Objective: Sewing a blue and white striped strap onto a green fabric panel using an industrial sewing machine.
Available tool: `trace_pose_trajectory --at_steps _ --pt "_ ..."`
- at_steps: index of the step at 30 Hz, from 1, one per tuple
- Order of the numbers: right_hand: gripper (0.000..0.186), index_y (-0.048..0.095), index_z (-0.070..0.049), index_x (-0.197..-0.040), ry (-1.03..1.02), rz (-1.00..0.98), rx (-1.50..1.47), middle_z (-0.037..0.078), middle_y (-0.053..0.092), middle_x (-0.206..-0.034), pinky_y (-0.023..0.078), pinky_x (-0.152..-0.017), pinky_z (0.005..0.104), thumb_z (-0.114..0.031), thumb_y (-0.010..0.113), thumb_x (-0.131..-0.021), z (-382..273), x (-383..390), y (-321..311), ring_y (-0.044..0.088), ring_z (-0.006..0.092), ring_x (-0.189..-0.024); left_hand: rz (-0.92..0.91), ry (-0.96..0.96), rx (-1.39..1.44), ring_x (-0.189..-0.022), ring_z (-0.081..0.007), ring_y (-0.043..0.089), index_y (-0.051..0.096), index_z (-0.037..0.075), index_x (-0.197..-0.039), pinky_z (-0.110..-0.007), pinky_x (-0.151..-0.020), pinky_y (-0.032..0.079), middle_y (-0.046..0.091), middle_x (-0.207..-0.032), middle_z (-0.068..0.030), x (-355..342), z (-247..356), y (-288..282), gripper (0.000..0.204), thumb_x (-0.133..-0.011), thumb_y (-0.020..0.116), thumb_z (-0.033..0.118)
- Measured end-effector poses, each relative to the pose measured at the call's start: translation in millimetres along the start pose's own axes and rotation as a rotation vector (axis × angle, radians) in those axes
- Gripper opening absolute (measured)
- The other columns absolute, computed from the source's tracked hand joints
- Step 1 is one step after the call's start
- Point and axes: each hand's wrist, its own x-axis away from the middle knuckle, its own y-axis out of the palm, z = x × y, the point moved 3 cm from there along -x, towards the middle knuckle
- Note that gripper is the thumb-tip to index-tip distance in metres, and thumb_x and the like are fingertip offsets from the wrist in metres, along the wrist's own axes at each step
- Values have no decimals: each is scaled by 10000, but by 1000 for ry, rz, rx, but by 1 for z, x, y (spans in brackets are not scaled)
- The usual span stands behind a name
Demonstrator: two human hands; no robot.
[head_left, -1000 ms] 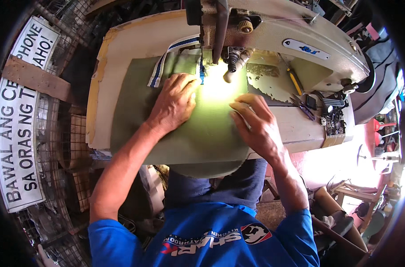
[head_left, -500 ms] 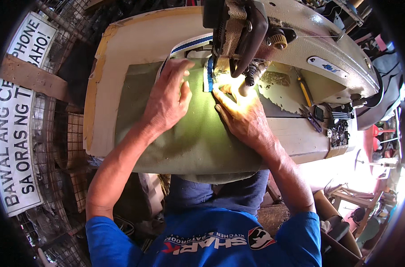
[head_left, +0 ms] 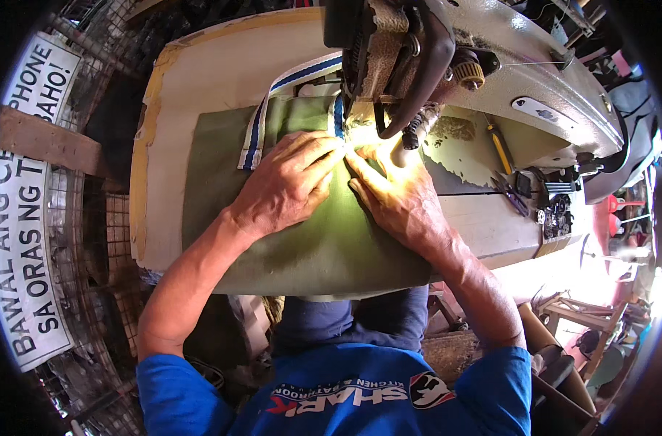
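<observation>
A long rectangular sign (head_left: 27,211) hangs at the far left of the view, fixed to a wire mesh panel (head_left: 91,240) beside the table (head_left: 200,80). Its face is white with large black lettering, and it runs from the upper left down toward the lower left. A small oblong label plate (head_left: 543,114), pale with dark markings, sits on the sewing machine body (head_left: 534,65).

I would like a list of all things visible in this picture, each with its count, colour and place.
Sewing machine: one, grey, top centre on the table.
Fabric: one, olive green, flat under both hands.
Striped webbing: one, white and blue, along the fabric's far edge.
Table: one, cream, beneath everything.
Scissors: one, dark, right of the machine.
Sign: one, white, far left.
Left hand: pressing the fabric.
Right hand: pressing the fabric near the needle.
</observation>
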Motion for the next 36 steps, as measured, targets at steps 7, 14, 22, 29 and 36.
trace_pose_trajectory --at_steps 7,14,22,29,36 --pt "392 636 -6 -1180 39 -125 20 168 632 -1057 486 -775 438 -177 689 -832 3 2 3 613 319 -916 -44 -10 -23 -1131 -321 583 630 -39 -1123 -422 -1023 455 611 -1147 -163 0 1 1 340 -792 640 42" --pt "400 629 -17 -1205 -9 -89 -8 155 632 -1026 480 -790 449 -188 677 -846 4 -9 -9 604 332 -899 0 19 -40 -1117 -319 588 622 -61 -1089 -427 -1007 467 609 -1135 -175 -8 -5 1 328 -771 612 16" --pt "362 631 -69 -1270 589 183 192 77 616 -1290 450 -1045 351 -43 646 -909 58 79 -165 570 216 -1222 27 4 -48 -1093 -308 593 609 -47 -1073 -412 -993 474 598 -1102 -151 -10 -7 3 297 -778 614 -15" --pt "347 617 -76 -1312 476 117 715 122 648 -1254 488 -954 353 -248 506 -1032 292 47 -351 644 243 -1081 18 -1 -37 -1084 -299 590 609 -43 -1096 -406 -989 473 592 -1106 -145 -13 -6 2 315 -784 631 -7" --pt "353 576 -38 -1332 529 -315 714 188 684 -1159 497 -913 323 -108 478 -1001 435 75 -374 672 231 -1010 20 -40 -47 -1144 -307 571 605 -46 -1132 -422 -1049 443 580 -1168 -165 -9 -10 5 344 -791 626 -4"
